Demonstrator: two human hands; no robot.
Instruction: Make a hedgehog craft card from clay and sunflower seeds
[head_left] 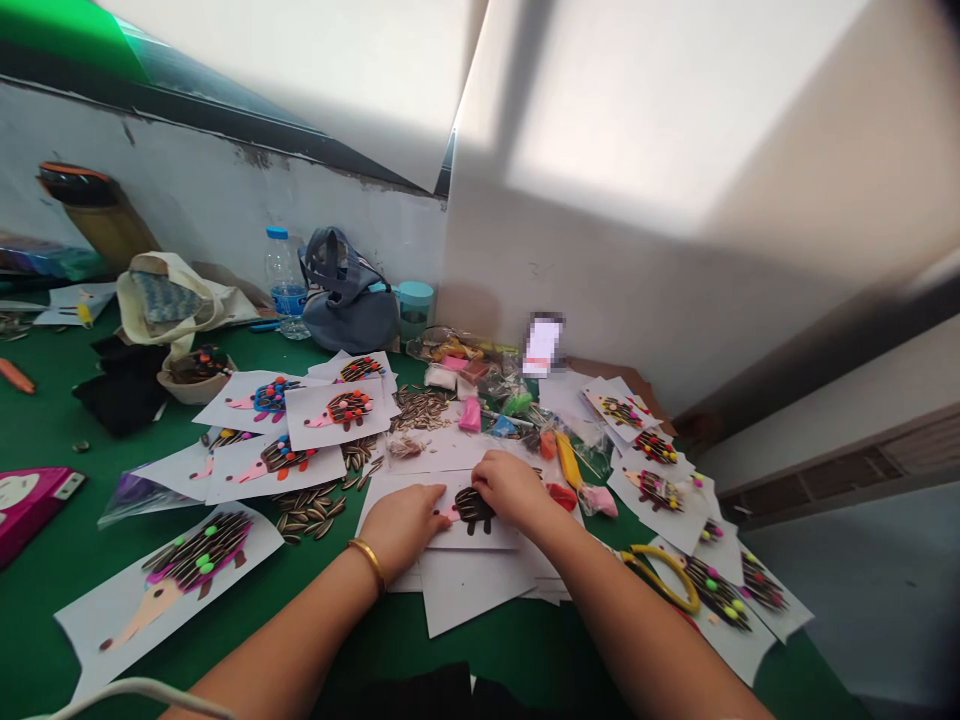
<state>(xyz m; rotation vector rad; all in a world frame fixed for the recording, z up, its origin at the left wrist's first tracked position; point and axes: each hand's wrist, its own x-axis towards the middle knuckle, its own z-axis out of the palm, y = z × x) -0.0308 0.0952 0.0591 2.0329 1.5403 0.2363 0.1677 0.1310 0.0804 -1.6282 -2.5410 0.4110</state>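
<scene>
A hedgehog picture [474, 508] with a dark body, pink face and short brown feet lies on a white card [469, 537] in front of me. My left hand [401, 530] rests on the card's left part, its fingers stretched out beside the pink face. At the body's upper right edge, my right hand [510, 488] has its fingers pinched together; whatever is between them is too small to make out. Striped sunflower seeds [309, 512] lie left of the card, and a second seed pile [421, 408] is behind it. White sheets [476, 590] are stacked underneath.
Decorated hedgehog cards lie at left [330, 418] and right [656, 490]. Yellow-handled scissors [667, 578] sit near my right forearm. Bagged coloured clay [470, 414] stands behind the hands. Farther back are a phone [543, 345], a blue-grey bag [349, 310] and a water bottle [285, 290].
</scene>
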